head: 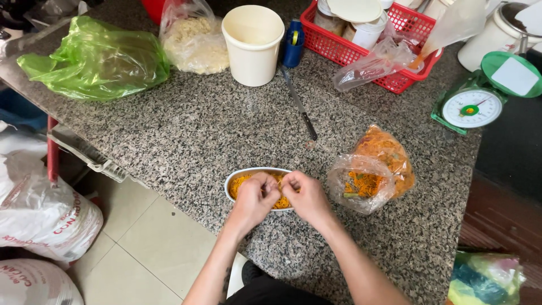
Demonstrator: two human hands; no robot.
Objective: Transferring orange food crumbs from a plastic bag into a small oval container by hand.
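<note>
Head view: a small oval tray [237, 176] with orange noodles [280, 201] sits near the counter [186, 130] front edge. Left hand [255, 195] and right hand [305, 195] rest over it, fingers curled, pinching the noodles. A noodle bag [372, 169] lies just right; bare granite lies behind up to the knife [299, 104].

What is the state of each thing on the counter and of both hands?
Left hand: fingers curled, over the oval dish.
Right hand: fingers curled, over the dish too.
Oval dish: holds orange shreds.
Clear bag: open, partly filled with orange shreds.
White bucket: upright, no lid.
Knife: lying flat.
Green bag: slumped on its side.
</note>
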